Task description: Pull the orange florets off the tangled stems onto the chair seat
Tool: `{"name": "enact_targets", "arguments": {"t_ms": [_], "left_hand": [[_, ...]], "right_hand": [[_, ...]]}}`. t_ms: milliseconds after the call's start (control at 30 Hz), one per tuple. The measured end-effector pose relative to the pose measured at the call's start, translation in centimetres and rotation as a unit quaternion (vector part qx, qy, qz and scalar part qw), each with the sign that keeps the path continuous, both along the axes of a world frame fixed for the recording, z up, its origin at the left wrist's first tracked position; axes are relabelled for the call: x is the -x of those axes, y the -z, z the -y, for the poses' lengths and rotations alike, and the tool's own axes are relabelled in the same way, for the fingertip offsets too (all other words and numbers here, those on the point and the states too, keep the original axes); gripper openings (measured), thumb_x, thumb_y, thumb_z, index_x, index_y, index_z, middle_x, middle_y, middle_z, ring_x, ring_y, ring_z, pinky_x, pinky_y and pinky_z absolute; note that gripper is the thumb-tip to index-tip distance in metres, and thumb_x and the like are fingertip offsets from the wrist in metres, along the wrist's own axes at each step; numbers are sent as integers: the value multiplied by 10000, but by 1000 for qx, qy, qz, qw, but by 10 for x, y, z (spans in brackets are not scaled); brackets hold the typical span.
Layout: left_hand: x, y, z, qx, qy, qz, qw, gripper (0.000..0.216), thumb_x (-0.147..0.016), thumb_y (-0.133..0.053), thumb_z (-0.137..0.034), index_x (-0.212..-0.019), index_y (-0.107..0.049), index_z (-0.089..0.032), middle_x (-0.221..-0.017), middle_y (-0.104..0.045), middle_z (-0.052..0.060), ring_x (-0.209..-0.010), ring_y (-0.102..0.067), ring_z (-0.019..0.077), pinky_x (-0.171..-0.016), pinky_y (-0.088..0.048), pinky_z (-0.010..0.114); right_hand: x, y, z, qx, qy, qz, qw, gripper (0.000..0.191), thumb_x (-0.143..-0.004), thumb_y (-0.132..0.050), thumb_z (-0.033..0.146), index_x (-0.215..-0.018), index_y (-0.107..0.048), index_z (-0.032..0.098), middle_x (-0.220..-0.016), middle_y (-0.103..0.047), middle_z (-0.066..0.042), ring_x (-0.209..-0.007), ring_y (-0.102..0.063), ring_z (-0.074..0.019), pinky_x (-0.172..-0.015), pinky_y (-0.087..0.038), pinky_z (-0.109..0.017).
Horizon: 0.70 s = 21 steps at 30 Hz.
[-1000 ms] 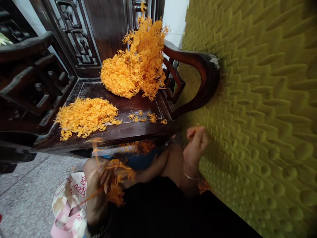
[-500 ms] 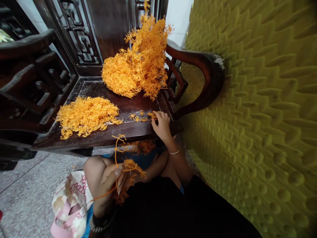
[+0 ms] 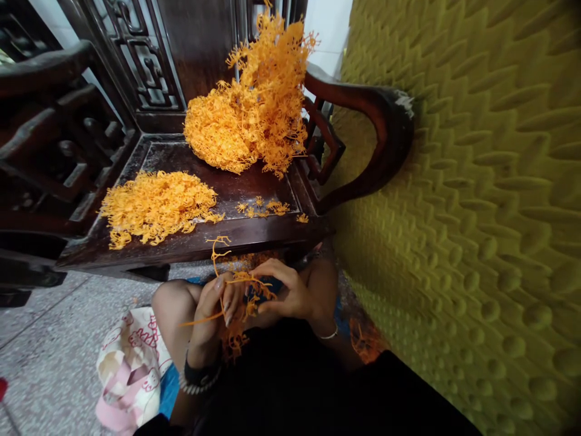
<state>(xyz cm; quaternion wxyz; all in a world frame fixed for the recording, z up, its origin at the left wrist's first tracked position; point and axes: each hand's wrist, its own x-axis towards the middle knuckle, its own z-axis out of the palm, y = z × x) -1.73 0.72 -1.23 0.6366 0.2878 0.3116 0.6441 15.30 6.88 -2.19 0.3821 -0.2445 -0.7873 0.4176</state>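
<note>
My left hand (image 3: 221, 303) is closed around thin orange branching plastic strips (image 3: 215, 257). Their stems stick out above and to the left, and small spidery pieces hang below the fingers. Close by on the right, my right hand (image 3: 290, 293) reaches around the strips' right end with thumb and forefinger apart. Whether its fingertips touch the strips I cannot tell. On the dark wooden chair seat (image 3: 236, 233) lie a low pile of loose orange pieces (image 3: 158, 203) and a few scattered ones (image 3: 278, 208). Behind them rises a large heap of orange strips (image 3: 254, 115).
The chair's curved armrest (image 3: 390, 139) stands at the right, beside a yellow-green textured sheet (image 3: 476, 200). A white and pink cloth bag (image 3: 131, 363) rests on the speckled floor (image 3: 59, 339). More orange pieces (image 3: 365, 339) lie low by my right arm.
My right hand has come down from the seat's front right to the strips in my left hand. Small orange pieces now show on the seat where it was. The view has shifted slightly.
</note>
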Motion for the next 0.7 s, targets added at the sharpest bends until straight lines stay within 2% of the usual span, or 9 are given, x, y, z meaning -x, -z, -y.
{"name": "enact_targets", "arguments": {"t_ms": [100,200,267,367,433,500,567,633,700], "left_hand": [[0,3,-1,6,1,7,1000,439,-895,-562,-421,-531,-476,-192,-380,-392,-51,-420,-336,94,-609,-419,269],[0,6,-2,19,2,6,1000,427,-888,-572,-421,-540,-467,-196,-390,-391,-51,-442,-348,100,-638,-425,271],[0,7,-2,29,2,4,1000,429,-882,-573,-431,-542,-453,-198,-391,-389,-53,-443,-347,101,-649,-433,271],[3,6,-3,43,29,17,999,493,-859,-580,-442,-489,-361,-199,-346,-329,-60,-399,-306,90,-614,-440,266],[5,6,-4,46,51,32,997,562,-813,-600,-457,-452,-252,-201,-305,-242,-66,-355,-257,80,-544,-422,258],[6,8,-5,47,60,41,996,609,-756,-620,-482,-448,-175,-202,-286,-169,-70,-322,-217,74,-469,-380,251],[7,11,-5,47,56,38,997,611,-723,-625,-500,-445,-171,-200,-282,-162,-70,-309,-210,71,-427,-342,244],[7,13,-4,48,53,18,997,577,-719,-626,-498,-430,-223,-201,-288,-218,-65,-318,-237,73,-424,-338,243],[7,14,-2,51,49,-14,997,523,-740,-624,-470,-426,-303,-202,-312,-299,-56,-343,-273,78,-447,-357,248]], "right_hand": [[1,-6,1,-2,37,6,999,357,-922,-507,505,-1020,-648,191,-917,-685,-73,-871,-607,-204,-855,-454,-384],[3,-7,2,7,55,0,998,311,-943,-482,457,-948,-632,184,-856,-652,-54,-820,-574,-184,-811,-443,-353],[4,-4,1,39,37,-3,999,306,-925,-511,468,-903,-618,182,-835,-627,-40,-793,-559,-171,-777,-441,-329],[7,4,0,129,-14,-67,989,404,-874,-536,568,-994,-596,188,-771,-562,-6,-704,-522,-145,-678,-440,-289],[9,7,-1,198,-61,-136,969,592,-863,-441,677,-1180,-536,186,-716,-520,15,-626,-489,-136,-597,-425,-273],[11,7,-2,244,-106,-147,953,659,-894,-342,685,-1288,-483,174,-670,-512,25,-563,-468,-127,-541,-403,-260],[13,2,-2,247,-112,-82,959,547,-914,-419,601,-1232,-551,177,-663,-528,26,-557,-471,-115,-540,-394,-245],[15,-4,-3,218,-84,-11,972,409,-869,-578,508,-1108,-624,179,-663,-526,35,-575,-471,-104,-560,-392,-235],[16,-8,-4,190,-53,30,980,346,-830,-648,467,-1018,-641,176,-661,-519,40,-588,-469,-102,-572,-392,-233]]}}
